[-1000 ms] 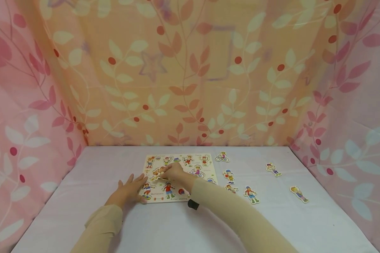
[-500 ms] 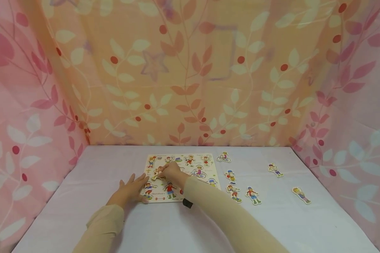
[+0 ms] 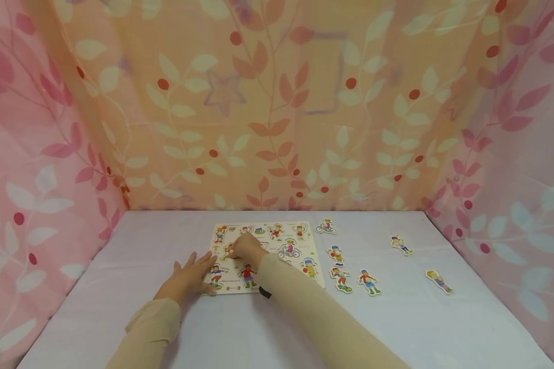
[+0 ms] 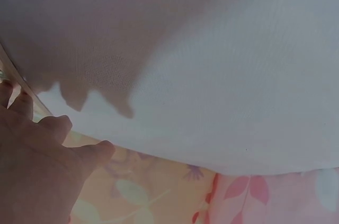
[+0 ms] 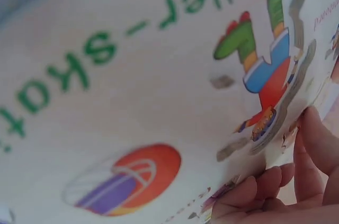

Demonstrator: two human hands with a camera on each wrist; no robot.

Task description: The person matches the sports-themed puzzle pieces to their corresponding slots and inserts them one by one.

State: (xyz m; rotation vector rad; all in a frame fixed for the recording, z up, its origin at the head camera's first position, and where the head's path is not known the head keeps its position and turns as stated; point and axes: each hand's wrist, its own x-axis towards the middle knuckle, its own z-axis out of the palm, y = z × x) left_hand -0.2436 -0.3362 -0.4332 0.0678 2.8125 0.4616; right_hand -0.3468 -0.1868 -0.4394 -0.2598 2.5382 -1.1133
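Note:
A wooden puzzle board (image 3: pixel 308 251) printed with sports figures lies flat on the table. My right hand (image 3: pixel 249 250) reaches over its left half, thumb and fingertips pinching a small figure piece (image 3: pixel 226 254) close over the board. The fingers hide most of that piece. In the right wrist view, the thumb (image 5: pixel 320 142) and fingers meet near a printed roller skater (image 5: pixel 270 75) with its grey-edged outline. My left hand (image 3: pixel 189 277) lies at the board's left edge with fingers spread, and the left wrist view shows its fingertips (image 4: pixel 21 105) at the board's rim.
Right of the board lie several loose figure pieces: a cyclist (image 3: pixel 326 226), a basketball player (image 3: pixel 336 255), a skateboarder (image 3: pixel 340 280) and a roller skater (image 3: pixel 369 283). Farther right are a capped figure (image 3: pixel 400 245) and a fair-haired one (image 3: pixel 439 282). Patterned curtains (image 3: pixel 277 102) surround the table.
My right hand has shifted slightly left and lower over the board, still pinching the figure piece. More of the board's right side now shows beside the sleeve. My left hand stays in place.

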